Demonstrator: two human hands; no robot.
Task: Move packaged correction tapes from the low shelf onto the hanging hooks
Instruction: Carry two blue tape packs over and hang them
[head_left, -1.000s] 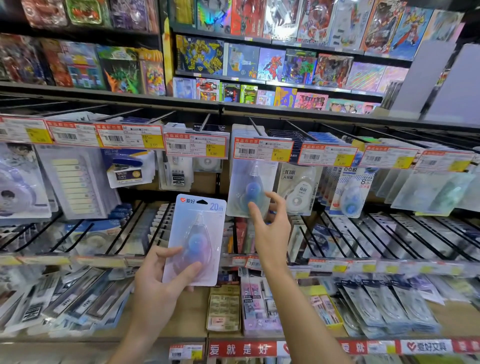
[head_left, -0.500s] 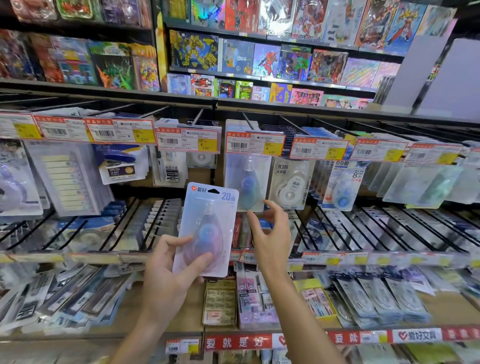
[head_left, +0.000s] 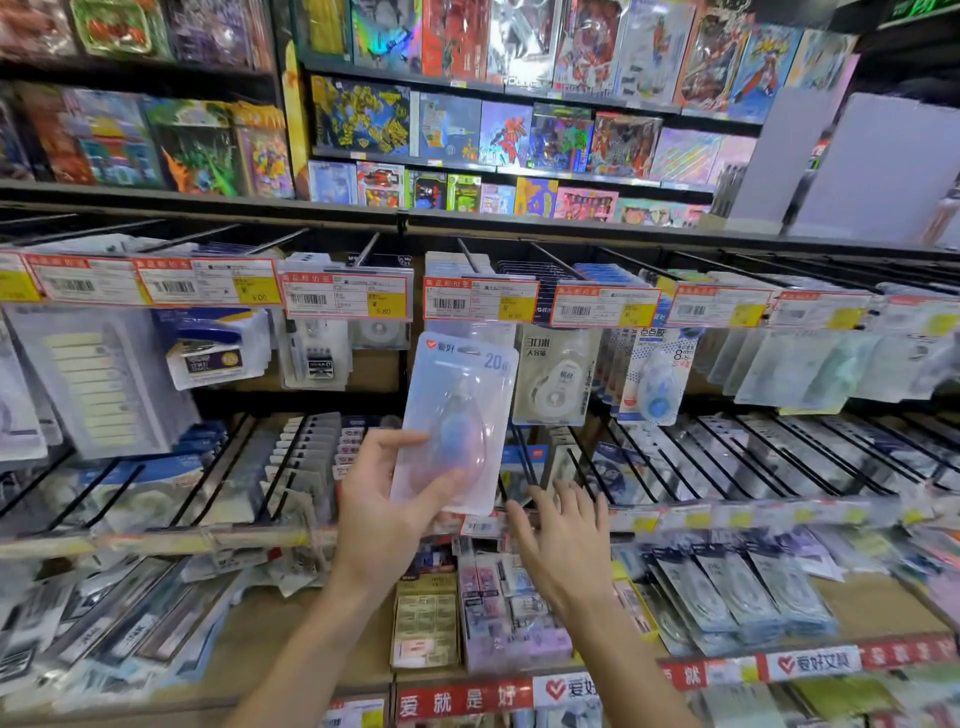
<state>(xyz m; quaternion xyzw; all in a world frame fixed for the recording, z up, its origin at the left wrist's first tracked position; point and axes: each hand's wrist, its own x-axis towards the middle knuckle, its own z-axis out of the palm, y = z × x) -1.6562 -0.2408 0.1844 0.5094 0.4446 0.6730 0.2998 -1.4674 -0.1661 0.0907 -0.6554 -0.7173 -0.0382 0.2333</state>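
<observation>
A shop aisle: toy boxes (head_left: 509, 135) fill the upper shelves, rows of black hooks (head_left: 470, 254) with red price tags (head_left: 480, 304) hang below, and a low shelf (head_left: 311, 639) of tan board carries loose packs. The left hand (head_left: 384, 514) pinches a tape pack (head_left: 457, 421) between thumb and fingers, holding it upright just under the tags, in front of hanging packs. The right hand (head_left: 563, 540), fingers spread, holds nothing and hovers above the shelf. Motion blur smears the edges; the hook behind the pack is hidden, so it seems not hung. Both forearms are cut off below.
</observation>
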